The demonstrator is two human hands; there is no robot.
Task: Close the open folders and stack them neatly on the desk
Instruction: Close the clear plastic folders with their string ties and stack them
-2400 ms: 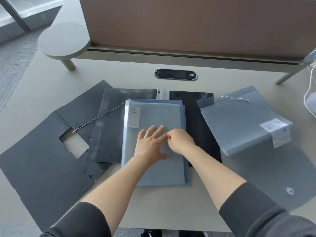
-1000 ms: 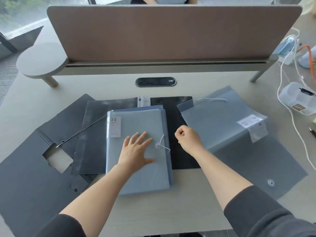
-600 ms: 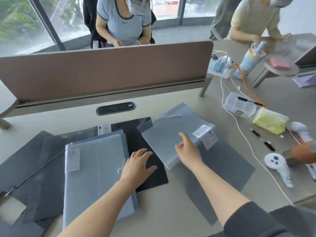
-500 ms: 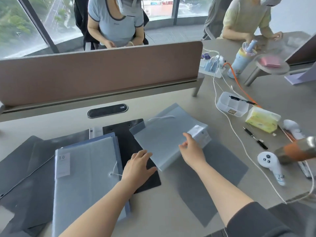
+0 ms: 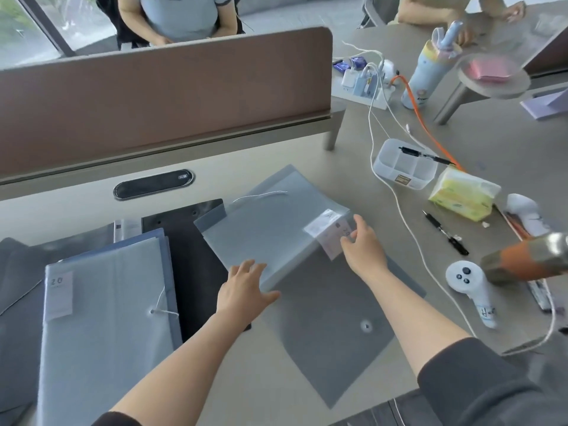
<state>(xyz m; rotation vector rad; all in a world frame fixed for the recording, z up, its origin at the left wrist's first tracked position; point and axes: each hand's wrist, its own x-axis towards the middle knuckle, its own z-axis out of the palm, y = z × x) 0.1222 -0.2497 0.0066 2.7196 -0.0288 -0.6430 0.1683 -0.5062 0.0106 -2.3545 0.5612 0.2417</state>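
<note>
Room: shared office, a brown divider panel (image 5: 166, 96) closing off the far edge of the pale table (image 5: 261, 376); another person sits behind it.
Open folder: a translucent grey folder (image 5: 270, 229) lies slantwise right of centre, its body folded up off a darker flap (image 5: 335, 330) that spreads flat toward the near edge — not yet closed.
Right hand (image 5: 364, 247): fingers curl loosely at the folder's right corner, by the white label (image 5: 325, 226); the grip looks narrow, though I cannot tell whether it truly pinches the sheet.
Left hand (image 5: 246, 290): spread wide and flat, fingertips on the folder's near edge, probably to steady it for folding.
Closed folder: a blue folder (image 5: 104, 327) lies shut at left with its string tie (image 5: 161, 305) looped — likely the base of the stack.
Dark folders (image 5: 190, 259): flat beneath and beside it, waiting.
Clutter: pen (image 5: 445, 233) and controller (image 5: 473, 290) lie well right, clear of the work.
</note>
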